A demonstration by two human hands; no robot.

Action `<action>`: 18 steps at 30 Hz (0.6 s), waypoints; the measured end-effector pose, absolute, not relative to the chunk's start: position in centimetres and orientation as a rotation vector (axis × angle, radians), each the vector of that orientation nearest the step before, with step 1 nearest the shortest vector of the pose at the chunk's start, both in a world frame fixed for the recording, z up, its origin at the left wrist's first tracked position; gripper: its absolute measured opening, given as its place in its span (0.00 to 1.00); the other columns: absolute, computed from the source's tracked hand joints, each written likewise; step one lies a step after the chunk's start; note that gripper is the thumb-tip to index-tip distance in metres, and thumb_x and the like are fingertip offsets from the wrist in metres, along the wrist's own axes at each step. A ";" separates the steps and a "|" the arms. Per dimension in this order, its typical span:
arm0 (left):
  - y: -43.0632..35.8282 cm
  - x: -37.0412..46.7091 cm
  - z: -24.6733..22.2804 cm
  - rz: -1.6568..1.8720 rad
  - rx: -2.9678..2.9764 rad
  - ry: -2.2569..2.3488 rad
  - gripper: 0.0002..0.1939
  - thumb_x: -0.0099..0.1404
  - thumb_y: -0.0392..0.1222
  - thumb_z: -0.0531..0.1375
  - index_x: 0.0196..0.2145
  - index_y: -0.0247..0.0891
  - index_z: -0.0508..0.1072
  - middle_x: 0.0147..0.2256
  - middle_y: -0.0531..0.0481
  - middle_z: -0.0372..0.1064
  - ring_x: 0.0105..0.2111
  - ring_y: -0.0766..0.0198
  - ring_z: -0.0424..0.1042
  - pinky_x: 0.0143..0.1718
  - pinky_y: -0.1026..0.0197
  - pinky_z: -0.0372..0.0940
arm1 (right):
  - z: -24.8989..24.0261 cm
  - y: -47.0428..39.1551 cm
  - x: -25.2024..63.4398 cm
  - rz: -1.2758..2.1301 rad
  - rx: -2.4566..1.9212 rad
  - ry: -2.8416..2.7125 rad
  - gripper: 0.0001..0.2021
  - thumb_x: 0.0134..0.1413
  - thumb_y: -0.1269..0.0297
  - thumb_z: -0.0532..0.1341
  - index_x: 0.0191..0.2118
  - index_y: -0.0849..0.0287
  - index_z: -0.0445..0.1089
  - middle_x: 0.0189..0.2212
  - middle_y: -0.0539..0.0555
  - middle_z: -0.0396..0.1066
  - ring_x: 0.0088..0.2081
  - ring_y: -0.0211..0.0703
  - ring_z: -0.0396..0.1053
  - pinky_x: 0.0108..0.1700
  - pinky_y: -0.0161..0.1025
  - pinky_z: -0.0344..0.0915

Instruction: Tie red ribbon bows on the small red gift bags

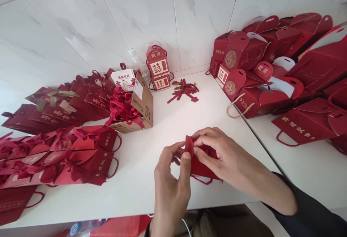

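A small red gift box [202,168] with a cord handle sits near the front edge of the white table, between my two hands. My left hand [173,175] pinches the box's upright top flap from the left, thumb in front. From the right, my right hand [217,150] has its fingers closed at the same top flaps, its palm hiding much of the box. The dark red cord [202,181] loops out at the box's near side.
Left stand rows of ribbon-tied red boxes [89,157] and red bags [62,106]. A cardboard box [148,112] holds red ribbon bows [123,106]. Behind lie dark red straps [184,92] by two stacked boxes [159,67]. Many open red boxes [260,99] crowd the right.
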State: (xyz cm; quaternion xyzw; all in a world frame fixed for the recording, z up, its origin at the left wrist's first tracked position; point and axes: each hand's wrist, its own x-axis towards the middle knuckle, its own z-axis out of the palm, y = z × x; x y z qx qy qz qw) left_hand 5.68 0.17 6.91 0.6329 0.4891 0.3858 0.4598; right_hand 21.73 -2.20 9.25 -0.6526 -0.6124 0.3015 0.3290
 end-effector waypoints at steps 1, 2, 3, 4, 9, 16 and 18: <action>0.3 5.7 6.8 0.925 1.555 1.191 0.12 0.71 0.50 0.61 0.44 0.41 0.78 0.38 0.47 0.77 0.37 0.60 0.75 0.39 0.59 0.69 | 9.2 -2.2 21.7 0.801 -1.703 -1.607 0.10 0.68 0.68 0.57 0.37 0.54 0.75 0.46 0.56 0.75 0.52 0.51 0.71 0.56 0.53 0.69; 0.5 5.6 6.8 0.900 1.553 1.185 0.11 0.71 0.49 0.60 0.41 0.40 0.77 0.37 0.48 0.77 0.36 0.60 0.74 0.39 0.59 0.69 | 9.1 -2.2 21.7 0.812 -1.699 -1.611 0.10 0.68 0.67 0.56 0.37 0.54 0.75 0.47 0.56 0.74 0.53 0.51 0.71 0.56 0.52 0.69; 0.7 5.5 6.7 0.879 1.550 1.185 0.11 0.71 0.49 0.60 0.38 0.40 0.76 0.35 0.48 0.76 0.34 0.61 0.73 0.39 0.60 0.68 | 9.0 -2.2 21.7 0.816 -1.693 -1.613 0.10 0.68 0.67 0.56 0.38 0.53 0.75 0.47 0.56 0.74 0.53 0.51 0.71 0.56 0.52 0.69; 0.9 5.3 6.6 0.868 1.548 1.189 0.12 0.72 0.50 0.60 0.37 0.40 0.75 0.33 0.49 0.76 0.33 0.62 0.73 0.38 0.60 0.68 | 8.9 -2.3 21.8 0.810 -1.682 -1.609 0.09 0.69 0.66 0.57 0.39 0.53 0.74 0.48 0.56 0.74 0.54 0.51 0.71 0.57 0.52 0.69; 1.9 3.5 6.5 0.937 1.518 1.238 0.16 0.74 0.54 0.58 0.36 0.39 0.73 0.33 0.49 0.75 0.32 0.62 0.72 0.35 0.62 0.68 | 8.1 -3.8 22.9 0.668 -1.661 -1.450 0.12 0.72 0.53 0.55 0.53 0.48 0.71 0.56 0.54 0.72 0.59 0.50 0.68 0.59 0.50 0.69; 1.9 3.5 6.8 0.828 1.691 1.184 0.11 0.71 0.51 0.60 0.43 0.44 0.78 0.42 0.48 0.76 0.37 0.61 0.72 0.37 0.60 0.66 | 6.2 -7.0 24.7 0.730 -1.808 -1.110 0.15 0.71 0.52 0.56 0.58 0.44 0.69 0.60 0.55 0.72 0.59 0.57 0.72 0.48 0.47 0.78; 1.8 4.3 6.8 0.827 1.778 1.133 0.07 0.70 0.47 0.62 0.39 0.44 0.78 0.39 0.49 0.75 0.36 0.61 0.71 0.37 0.60 0.65 | 5.1 -7.9 25.2 0.718 -1.814 -1.105 0.16 0.71 0.56 0.56 0.60 0.43 0.68 0.63 0.55 0.70 0.64 0.59 0.67 0.55 0.50 0.75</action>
